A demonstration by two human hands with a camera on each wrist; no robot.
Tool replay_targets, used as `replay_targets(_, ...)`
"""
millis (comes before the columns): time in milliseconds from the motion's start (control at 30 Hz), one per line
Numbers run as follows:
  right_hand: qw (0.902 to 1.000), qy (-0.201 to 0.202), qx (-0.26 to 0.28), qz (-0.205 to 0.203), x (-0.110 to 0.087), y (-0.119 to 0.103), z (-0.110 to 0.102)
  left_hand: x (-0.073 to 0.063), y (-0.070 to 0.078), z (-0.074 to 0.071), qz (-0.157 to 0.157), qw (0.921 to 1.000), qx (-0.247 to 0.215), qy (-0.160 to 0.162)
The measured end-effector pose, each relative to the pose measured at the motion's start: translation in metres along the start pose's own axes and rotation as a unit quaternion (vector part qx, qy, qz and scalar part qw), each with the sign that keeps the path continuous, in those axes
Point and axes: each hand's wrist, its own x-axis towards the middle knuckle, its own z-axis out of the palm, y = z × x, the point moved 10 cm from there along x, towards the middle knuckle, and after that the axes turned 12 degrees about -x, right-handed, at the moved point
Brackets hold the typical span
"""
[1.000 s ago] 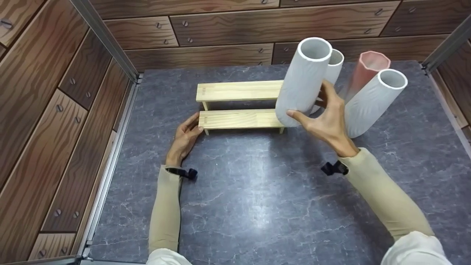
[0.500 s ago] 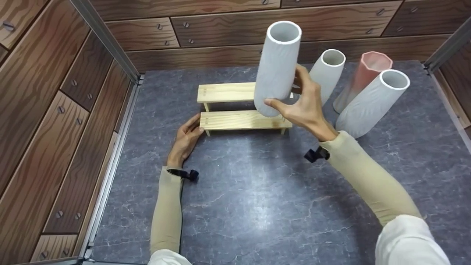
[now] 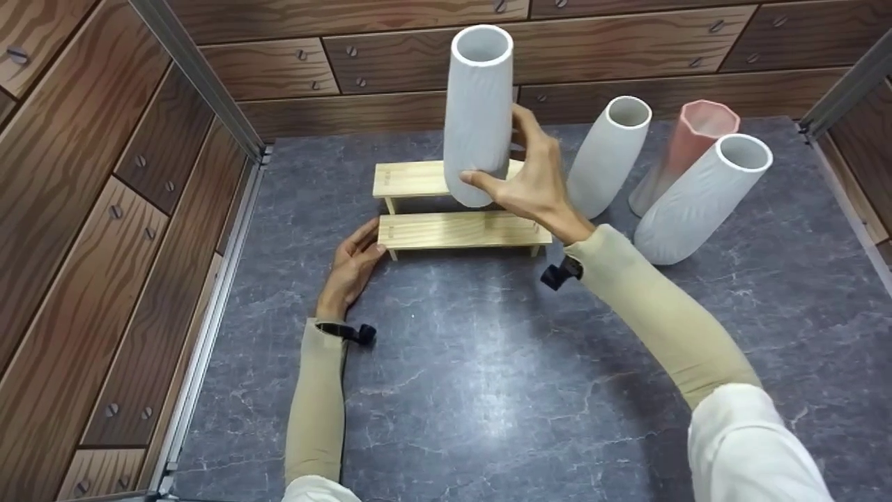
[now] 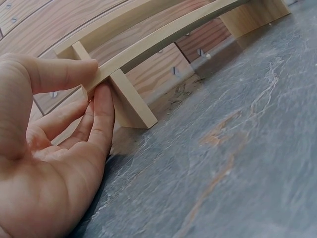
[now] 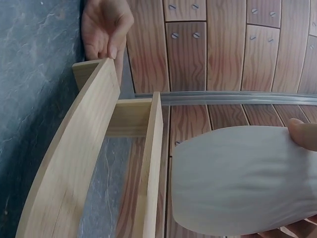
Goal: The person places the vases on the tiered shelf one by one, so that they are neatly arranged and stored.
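A pale two-tier wooden stand (image 3: 456, 231) sits on the dark marbled surface. My left hand (image 3: 350, 270) pinches the left end of its lower board. In the left wrist view the thumb lies on that board's edge, with fingers (image 4: 102, 116) underneath beside the leg. My right hand (image 3: 542, 178) grips a white vase (image 3: 478, 115) low on its body, thumb in front, holding it nearly upright in the air. From the head the vase overlaps the upper board (image 3: 411, 180). In the right wrist view the vase's base (image 5: 223, 178) appears apart from the boards.
To the right stand a white vase (image 3: 608, 157), a pink-topped octagonal vase (image 3: 686, 139) and another white vase (image 3: 700, 202), close together. Wood-patterned walls (image 3: 627, 42) enclose the back and sides, with a metal rail (image 3: 202, 348) along the left edge.
My right hand has carried the white vase leftward and away from me, from beside the other vases to over the stand. The left hand stays at the stand's left end.
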Motion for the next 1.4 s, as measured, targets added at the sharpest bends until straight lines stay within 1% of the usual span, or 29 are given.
replay_targets(67, 1.0, 0.002, 0.001, -0.009, 0.006, -0.002, 0.004, 0.003, -0.001, 0.001, 0.003, 1.0, -0.003, -0.001)
replay_targets(133, 0.9999, 0.002, 0.004, -0.01, 0.011, -0.002, 0.011, 0.004, -0.001, 0.001, 0.004, 1.0, -0.007, -0.002)
replay_targets(300, 1.0, -0.003, 0.008, 0.003, 0.019, -0.005, 0.029, 0.0, 0.002, -0.002, 0.003, 1.0, -0.005, -0.003)
replay_targets(400, 0.9998, -0.005, 0.017, 0.008, 0.021, -0.008, 0.034, -0.002, -0.001, 0.001, -0.002, 1.0, -0.004, -0.004)
replay_targets(533, 0.9996, -0.009, 0.024, 0.009, 0.026, -0.009, 0.043, -0.002, -0.004, 0.001, -0.005, 1.0, -0.003, -0.003)
replay_targets(733, 0.9999, -0.012, 0.009, 0.007, 0.035, -0.007, 0.058, -0.001, -0.001, 0.0, -0.001, 1.0, -0.005, -0.003)
replay_targets(967, 0.9999, -0.011, -0.001, 0.006, 0.039, -0.003, 0.074, -0.002, -0.001, 0.001, -0.008, 0.9999, 0.005, -0.007)
replay_targets(1067, 0.9998, -0.013, -0.006, 0.012, 0.041, 0.0, 0.08, -0.002, 0.0, 0.0, -0.007, 1.0, 0.0, -0.002)
replay_targets(1200, 0.9997, -0.019, -0.003, 0.016, 0.043, 0.003, 0.088, -0.002, 0.002, -0.001, 0.003, 0.9999, -0.009, 0.003)
replay_targets(1333, 0.9995, -0.022, -0.003, 0.022, 0.043, 0.007, 0.092, -0.002, 0.001, 0.0, -0.002, 1.0, -0.006, -0.005)
replay_targets(1400, 0.9995, -0.023, -0.001, 0.023, 0.043, 0.008, 0.094, -0.003, 0.001, -0.002, -0.004, 0.9999, -0.009, -0.002)
